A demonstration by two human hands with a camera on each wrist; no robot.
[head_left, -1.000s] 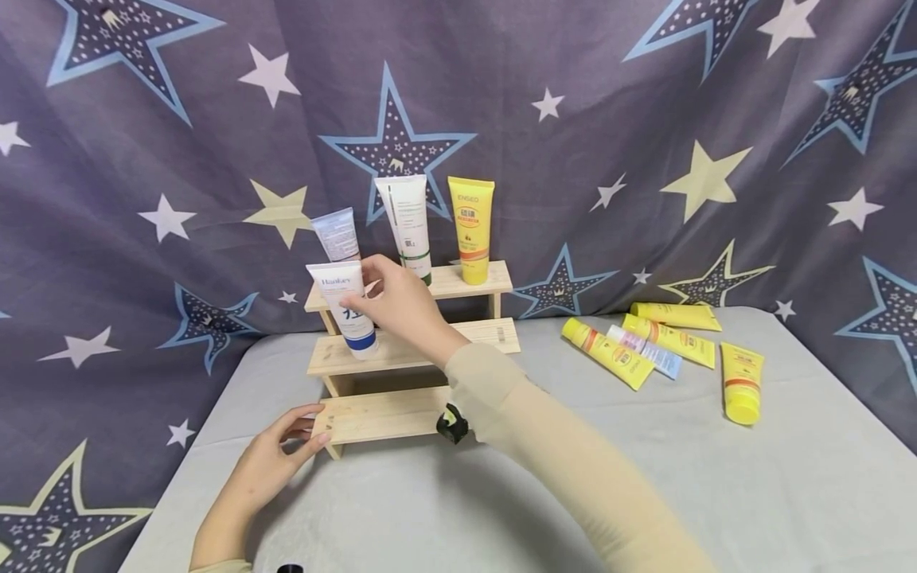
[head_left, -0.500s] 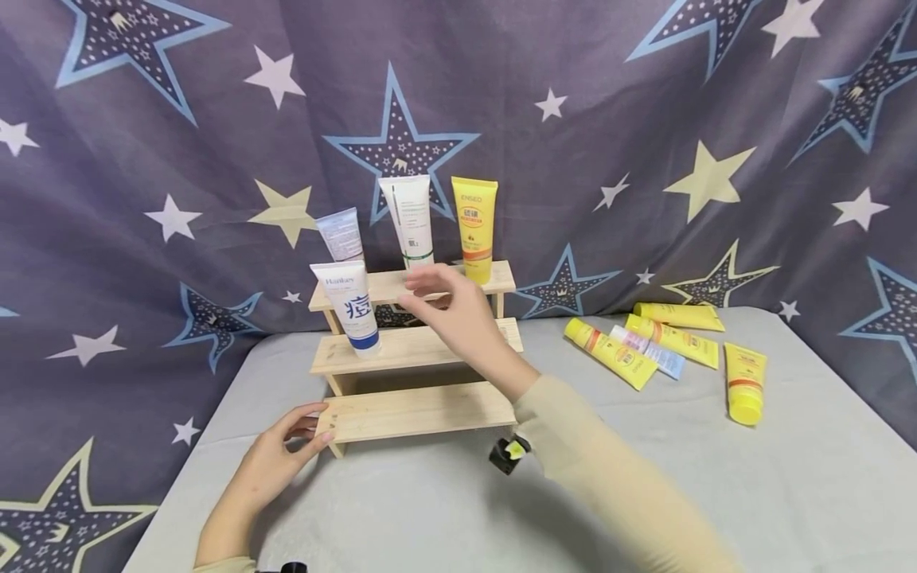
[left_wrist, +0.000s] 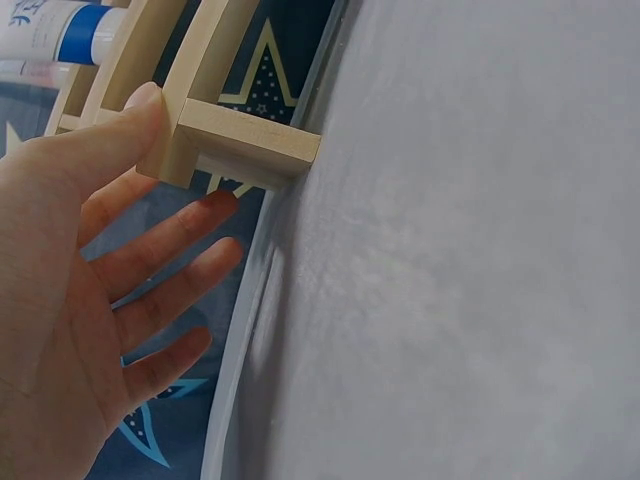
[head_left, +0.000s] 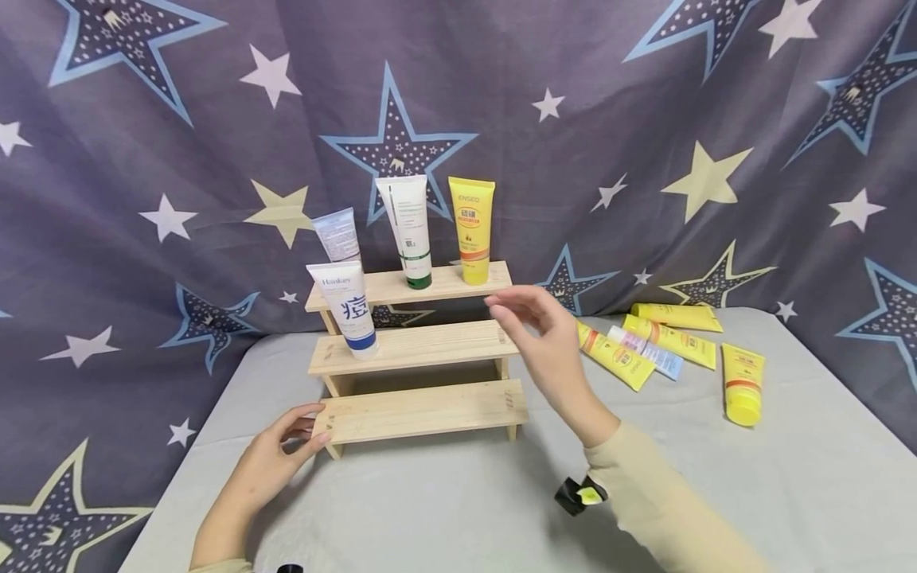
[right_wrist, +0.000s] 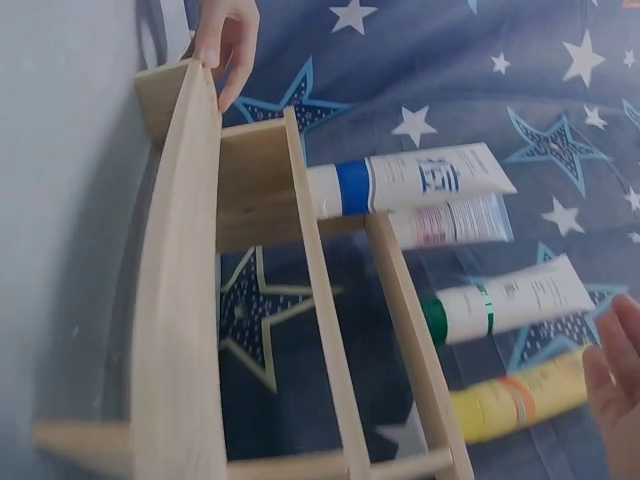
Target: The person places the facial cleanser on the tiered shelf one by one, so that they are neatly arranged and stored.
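With our left hand (head_left: 265,461), we are pinching the corner of the wooden rack (head_left: 423,411). Our right hand (head_left: 550,354) is holding nothing, its thumb and fingers bending with a gap between. It is the nearer hand to the closest yellow tube (head_left: 618,357), which is lying on the table (head_left: 415,501) just to its right, slanting from behind our hand down toward the right

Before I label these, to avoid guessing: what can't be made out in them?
Leftmost lying yellow tube: cap, behind the right hand (head view).
Pale blue upright tube: lower lettering, behind the blue-banded tube (head view), blurred (right wrist view).
Green-capped tube: fine print, too small (head view).
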